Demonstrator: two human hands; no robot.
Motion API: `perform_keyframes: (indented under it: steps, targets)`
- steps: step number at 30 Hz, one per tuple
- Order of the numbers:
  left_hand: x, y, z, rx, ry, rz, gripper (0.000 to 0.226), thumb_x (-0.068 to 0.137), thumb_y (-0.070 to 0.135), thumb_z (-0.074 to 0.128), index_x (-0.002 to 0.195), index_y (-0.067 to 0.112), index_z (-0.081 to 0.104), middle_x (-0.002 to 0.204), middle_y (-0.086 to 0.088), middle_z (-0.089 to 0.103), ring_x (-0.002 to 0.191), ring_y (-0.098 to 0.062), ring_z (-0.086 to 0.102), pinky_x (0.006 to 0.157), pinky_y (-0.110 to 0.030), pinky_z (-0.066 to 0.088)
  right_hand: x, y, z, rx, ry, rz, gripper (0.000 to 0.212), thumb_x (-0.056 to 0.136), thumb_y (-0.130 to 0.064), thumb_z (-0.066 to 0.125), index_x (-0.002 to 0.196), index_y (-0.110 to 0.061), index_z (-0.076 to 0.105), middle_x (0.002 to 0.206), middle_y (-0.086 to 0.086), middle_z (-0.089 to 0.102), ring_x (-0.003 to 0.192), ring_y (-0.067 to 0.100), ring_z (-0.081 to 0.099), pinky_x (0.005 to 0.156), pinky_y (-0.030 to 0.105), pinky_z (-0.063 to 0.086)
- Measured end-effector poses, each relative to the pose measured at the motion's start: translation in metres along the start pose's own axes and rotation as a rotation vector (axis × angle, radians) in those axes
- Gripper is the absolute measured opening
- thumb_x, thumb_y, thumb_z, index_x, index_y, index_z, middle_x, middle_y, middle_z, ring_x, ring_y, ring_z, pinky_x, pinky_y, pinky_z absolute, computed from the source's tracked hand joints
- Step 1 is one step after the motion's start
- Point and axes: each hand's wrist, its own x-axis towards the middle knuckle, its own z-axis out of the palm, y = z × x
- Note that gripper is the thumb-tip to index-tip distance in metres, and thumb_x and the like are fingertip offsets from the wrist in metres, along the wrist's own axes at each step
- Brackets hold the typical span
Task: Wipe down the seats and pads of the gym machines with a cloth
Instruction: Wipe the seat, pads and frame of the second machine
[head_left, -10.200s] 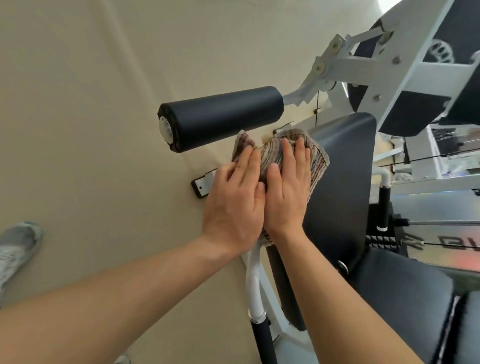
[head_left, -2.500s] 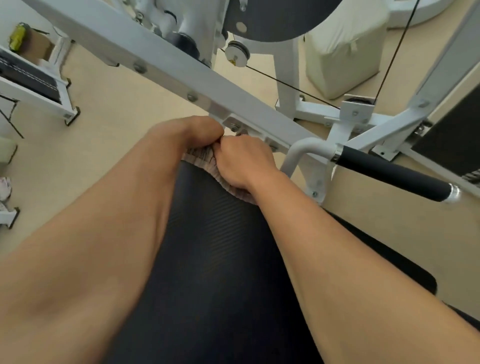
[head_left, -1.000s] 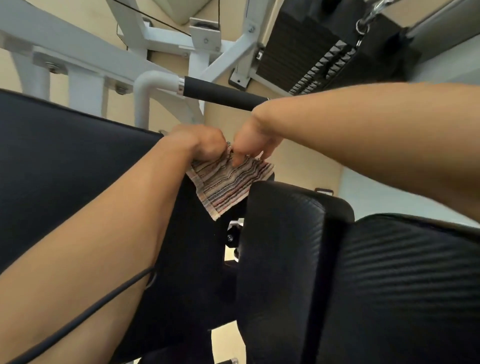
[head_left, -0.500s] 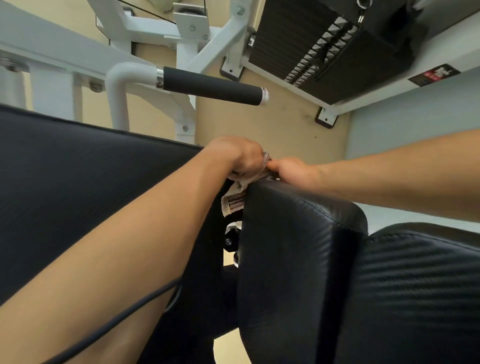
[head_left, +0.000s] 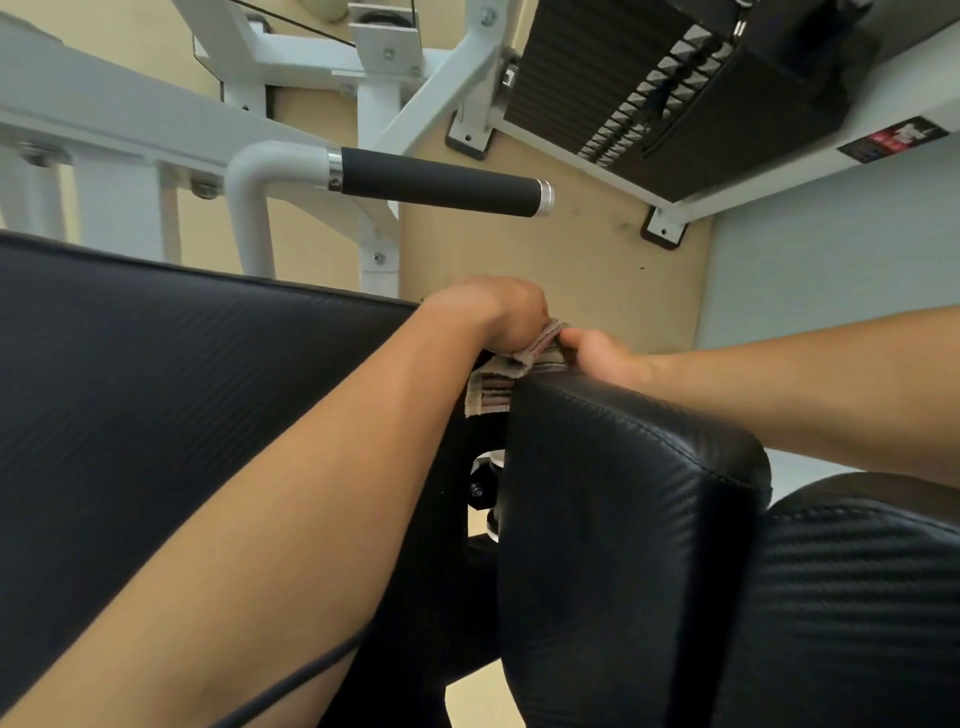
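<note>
Hands meet at the far top edge of the narrow black pad (head_left: 618, 499): your left hand (head_left: 498, 312) is fisted on the striped cloth (head_left: 498, 384), your right hand (head_left: 597, 353) pinches its other end against the pad.

head view, close, looking down over pads (head_left: 623, 493)

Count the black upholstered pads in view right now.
3: a wide pad at left under the left forearm, a narrower pad at centre beneath the striped cloth, another pad lower right. More may lie out of frame.
</note>
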Motion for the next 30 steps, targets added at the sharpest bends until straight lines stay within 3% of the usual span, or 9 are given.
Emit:
perform_keyframes:
  steps: [3, 7, 9, 14, 17, 21, 25, 27, 30]
  targets:
    - [-0.02, -0.011, 0.0, 0.041, 0.075, -0.066, 0.031, 0.1, 0.03, 0.052, 0.129, 0.025, 0.061, 0.117, -0.001, 0.067, 0.104, -0.024, 0.063, 0.092, -0.043, 0.052, -0.002, -0.003, -0.002, -0.157, -0.038, -0.079, 0.034, 0.105, -0.026, 0.041, 0.122, -0.01, 0.065, 0.133, 0.013, 0.061, 0.111, 0.025, 0.056, 0.086, 0.022, 0.033]
    - [-0.051, -0.025, 0.011, 0.123, 0.303, -0.167, 0.026, 0.097, 0.035, 0.056, 0.12, 0.024, 0.062, 0.101, -0.003, 0.067, 0.088, -0.024, 0.063, 0.07, -0.039, 0.049, -0.011, -0.03, -0.012, -0.188, -0.196, -0.207, 0.025, 0.105, -0.026, 0.043, 0.098, -0.024, 0.067, 0.119, 0.005, 0.07, 0.111, 0.024, 0.064, 0.104, 0.037, 0.046]
    - [-0.068, -0.034, 0.018, 0.169, 0.426, -0.206, 0.027, 0.096, 0.04, 0.056, 0.117, 0.025, 0.062, 0.096, -0.002, 0.068, 0.083, -0.024, 0.064, 0.067, -0.039, 0.048, -0.021, -0.051, -0.012, -0.358, -0.302, -0.316, 0.025, 0.107, -0.028, 0.039, 0.114, -0.026, 0.063, 0.123, 0.002, 0.068, 0.114, 0.022, 0.062, 0.109, 0.04, 0.042]
    - [-0.125, -0.063, 0.018, 0.142, 0.671, -0.329, 0.028, 0.099, 0.034, 0.05, 0.121, 0.03, 0.066, 0.102, -0.002, 0.073, 0.097, -0.027, 0.066, 0.088, -0.039, 0.046, -0.047, -0.095, 0.014, -0.482, -0.429, -0.544, 0.03, 0.105, -0.038, 0.04, 0.134, -0.034, 0.049, 0.125, -0.004, 0.067, 0.11, 0.014, 0.064, 0.095, 0.027, 0.047]
    - [-0.163, -0.094, 0.022, 0.099, 0.866, -0.405, 0.031, 0.098, 0.024, 0.052, 0.124, 0.032, 0.067, 0.111, 0.003, 0.073, 0.108, -0.023, 0.065, 0.1, -0.038, 0.043, -0.066, -0.124, 0.039, -0.572, -0.4, -0.722, 0.055, 0.1, -0.041, 0.043, 0.153, -0.038, 0.028, 0.147, -0.004, 0.051, 0.128, 0.019, 0.053, 0.109, 0.037, 0.041]
    - [-0.192, -0.133, 0.022, 0.133, 0.996, -0.552, 0.034, 0.094, 0.021, 0.045, 0.111, 0.033, 0.071, 0.1, 0.011, 0.07, 0.103, -0.013, 0.065, 0.122, -0.045, 0.007, -0.09, -0.155, 0.068, -0.628, -0.382, -0.901, 0.066, 0.101, -0.035, 0.046, 0.158, -0.032, 0.014, 0.161, -0.005, 0.032, 0.141, 0.018, 0.038, 0.113, 0.036, 0.034]
    - [-0.207, -0.159, 0.003, 0.089, 1.004, -0.742, 0.036, 0.092, 0.014, 0.042, 0.106, 0.029, 0.072, 0.098, 0.004, 0.072, 0.1, -0.022, 0.067, 0.123, -0.054, 0.001, -0.109, -0.192, 0.107, -0.647, -0.248, -1.026, 0.059, 0.097, -0.03, 0.047, 0.152, -0.018, 0.028, 0.151, 0.002, 0.041, 0.134, 0.022, 0.045, 0.101, 0.039, 0.041]
    - [-0.218, -0.175, -0.017, 0.045, 0.875, -0.804, 0.038, 0.092, 0.015, 0.041, 0.11, 0.03, 0.07, 0.103, -0.003, 0.073, 0.106, -0.028, 0.065, 0.122, -0.055, -0.002, -0.113, -0.21, 0.129, -0.586, -0.184, -1.068, 0.044, 0.096, -0.03, 0.048, 0.137, -0.018, 0.041, 0.132, 0.002, 0.052, 0.115, 0.023, 0.052, 0.083, 0.038, 0.038]
    - [-0.227, -0.212, -0.051, -0.087, 0.65, -0.88, 0.038, 0.091, 0.015, 0.041, 0.112, 0.028, 0.07, 0.115, -0.01, 0.07, 0.119, -0.033, 0.059, 0.119, -0.059, -0.003, -0.112, -0.235, 0.157, -0.485, -0.079, -1.078, 0.034, 0.096, -0.034, 0.047, 0.127, -0.02, 0.048, 0.115, 0.002, 0.057, 0.105, 0.026, 0.056, 0.074, 0.037, 0.035]
